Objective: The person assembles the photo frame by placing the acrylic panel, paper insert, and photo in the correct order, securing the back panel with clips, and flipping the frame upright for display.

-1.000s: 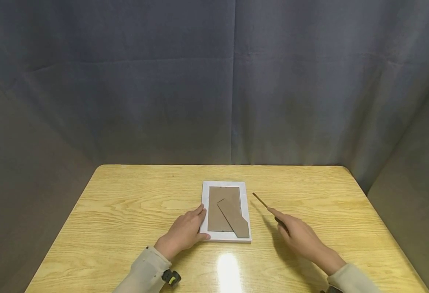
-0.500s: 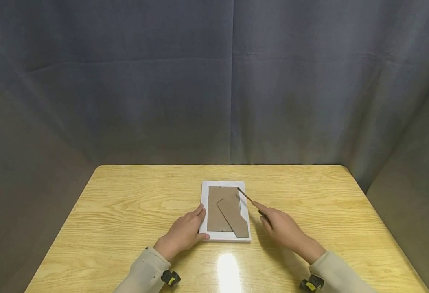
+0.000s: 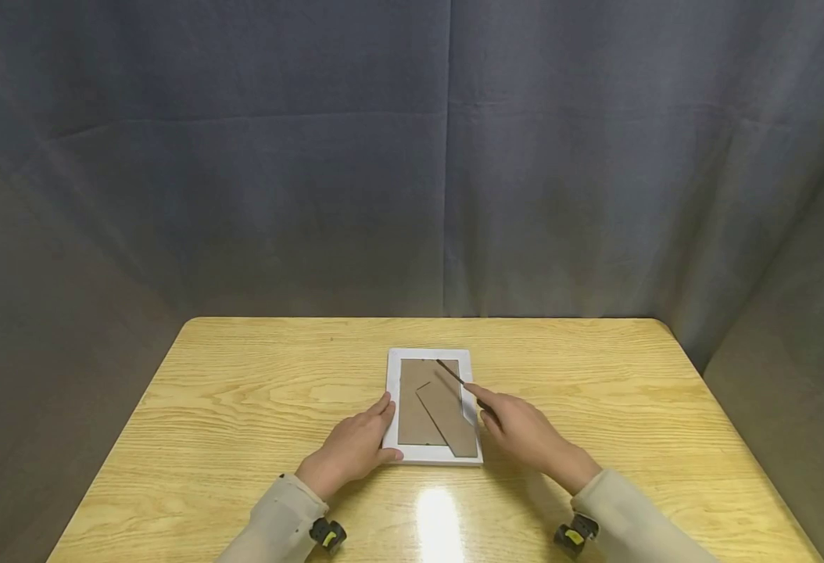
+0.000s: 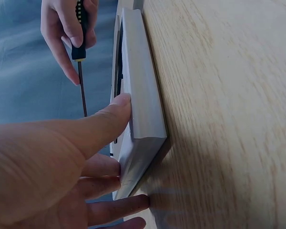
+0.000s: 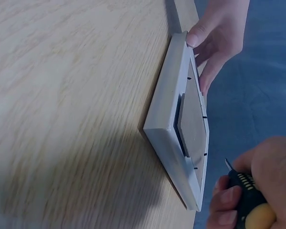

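Note:
A white picture frame (image 3: pixel 392 375) lies face down on the table, showing its brown back panel (image 3: pixel 415 371) and a slanted stand leg (image 3: pixel 450 414). My left hand (image 3: pixel 352 446) holds the frame's near left corner, thumb at the near edge and fingers along the left side. In my right hand (image 3: pixel 524 434) is a screwdriver (image 4: pixel 79 51) with a black and yellow handle, the index finger stretched along its shaft. The screwdriver's tip overlaps the panel's far edge in the head view. Small dark tabs (image 5: pixel 205 154) line the panel's border in the right wrist view.
The wooden table (image 3: pixel 264 375) extends around the frame on all sides. Grey curtains (image 3: pixel 313 195) hang behind it and to both sides. A bright light reflection shows on the tabletop near the front. Dark bands with yellow marks (image 3: pixel 575 537) sit at both wrists.
My right hand has moved left with the screwdriver, from beside the frame to over its far right part. The left hand and the frame have stayed put.

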Available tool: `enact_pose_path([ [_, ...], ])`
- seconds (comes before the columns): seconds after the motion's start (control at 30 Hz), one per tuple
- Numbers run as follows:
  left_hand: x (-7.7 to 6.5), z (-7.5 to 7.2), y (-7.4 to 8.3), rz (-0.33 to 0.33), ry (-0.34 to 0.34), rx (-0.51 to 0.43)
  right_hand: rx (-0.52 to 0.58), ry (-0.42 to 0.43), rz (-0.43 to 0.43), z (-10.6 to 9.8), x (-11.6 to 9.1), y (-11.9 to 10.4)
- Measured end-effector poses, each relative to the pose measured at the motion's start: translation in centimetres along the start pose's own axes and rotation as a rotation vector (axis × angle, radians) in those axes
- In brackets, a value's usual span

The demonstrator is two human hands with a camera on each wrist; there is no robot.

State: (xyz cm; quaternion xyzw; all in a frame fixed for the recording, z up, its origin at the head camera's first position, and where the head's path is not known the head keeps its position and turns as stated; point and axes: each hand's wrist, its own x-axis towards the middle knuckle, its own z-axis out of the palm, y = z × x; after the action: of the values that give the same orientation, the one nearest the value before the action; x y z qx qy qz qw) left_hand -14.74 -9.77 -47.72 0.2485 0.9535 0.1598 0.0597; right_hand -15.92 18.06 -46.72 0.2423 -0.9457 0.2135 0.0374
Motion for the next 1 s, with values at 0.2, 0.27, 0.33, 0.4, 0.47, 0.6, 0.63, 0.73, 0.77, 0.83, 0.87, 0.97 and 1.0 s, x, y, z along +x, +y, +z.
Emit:
enact_pose_path([
  [0.2, 0.0, 0.0, 0.0, 0.001, 0.002, -0.002, 0.031, -0.014, 0.021, 0.4, 0.6, -0.3],
  [0.27, 0.0, 0.0, 0.1, 0.004, 0.002, -0.001, 0.036, -0.022, 0.035, 0.5, 0.8, -0.4],
  [0.33, 0.0, 0.0, 0.1, 0.006, 0.001, -0.003, 0.04, -0.029, 0.04, 0.7, 1.1, -0.4],
  [0.4, -0.1, -0.1, 0.1, 0.008, 0.001, -0.003, 0.043, -0.037, 0.038, 0.9, 1.3, -0.4],
  [0.47, 0.0, -0.1, 0.1, 0.011, 0.001, -0.001, 0.044, -0.042, 0.034, 1.0, 1.5, -0.5],
  [0.6, 0.0, -0.1, 0.1, 0.013, -0.001, 0.005, 0.038, -0.039, 0.027, 1.4, 2.1, -0.5],
  [0.63, 0.1, -0.1, 0.1, 0.013, 0.0, 0.006, 0.035, -0.038, 0.026, 1.4, 2.2, -0.5],
  [0.73, 0.1, -0.1, 0.1, 0.009, 0.001, 0.007, 0.034, -0.046, 0.028, 1.6, 2.6, -0.6],
  [0.77, 0.1, -0.1, 0.1, 0.008, 0.001, 0.008, 0.034, -0.048, 0.028, 1.6, 2.7, -0.7],
  [0.83, 0.1, -0.1, 0.1, 0.007, 0.0, 0.009, 0.039, -0.052, 0.026, 1.6, 2.9, -0.8],
  [0.87, 0.1, -0.1, 0.1, 0.006, -0.002, 0.009, 0.041, -0.054, 0.026, 1.7, 2.9, -0.8],
  [0.97, 0.1, -0.1, 0.1, 0.004, -0.01, 0.008, 0.038, -0.064, 0.03, 1.7, 3.1, -0.9],
  [1.0, 0.0, -0.1, 0.1, 0.004, -0.012, 0.007, 0.034, -0.068, 0.034, 1.8, 3.2, -0.9],
])
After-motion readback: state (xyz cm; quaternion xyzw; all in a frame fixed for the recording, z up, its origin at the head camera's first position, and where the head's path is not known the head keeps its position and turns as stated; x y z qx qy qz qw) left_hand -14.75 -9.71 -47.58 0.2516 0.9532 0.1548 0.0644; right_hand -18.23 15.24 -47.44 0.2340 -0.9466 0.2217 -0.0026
